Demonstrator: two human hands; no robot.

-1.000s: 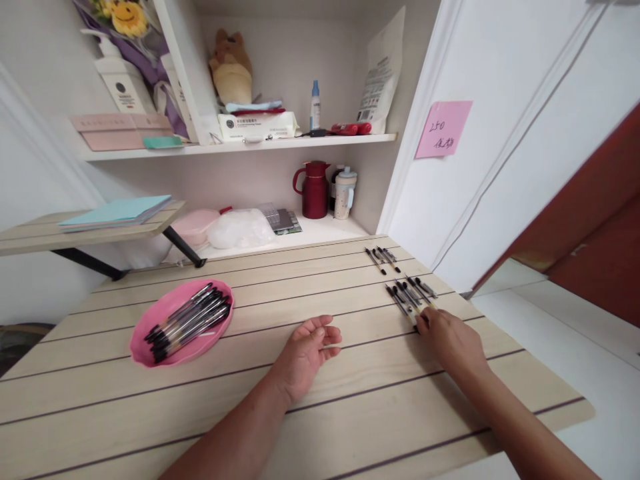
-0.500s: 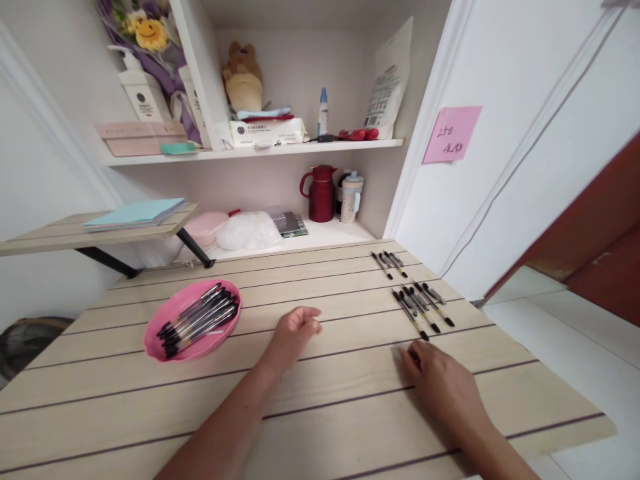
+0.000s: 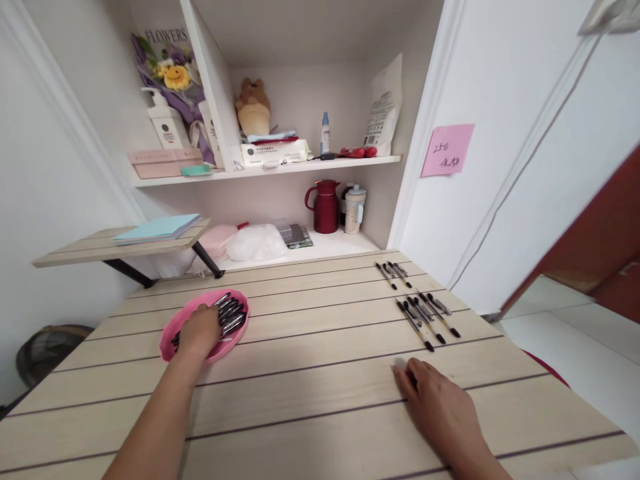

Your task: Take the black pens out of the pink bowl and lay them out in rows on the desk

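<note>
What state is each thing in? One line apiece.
Bowl: upright, holding pens.
Table pens: lying in two groups.
Left hand: in bowl, grip hidden.
Right hand: fingers curled, grip unclear.
Jug: upright, lidded.
Cup: upright, lidded.
Note: stuck to wall.
Blue papers: stacked flat.

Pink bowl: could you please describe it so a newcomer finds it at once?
On the striped table, look left, nearer than the small raised shelf. There sits the bowl, with the left hand in it over dark pens. Nothing else on the table is bright pink.
</note>
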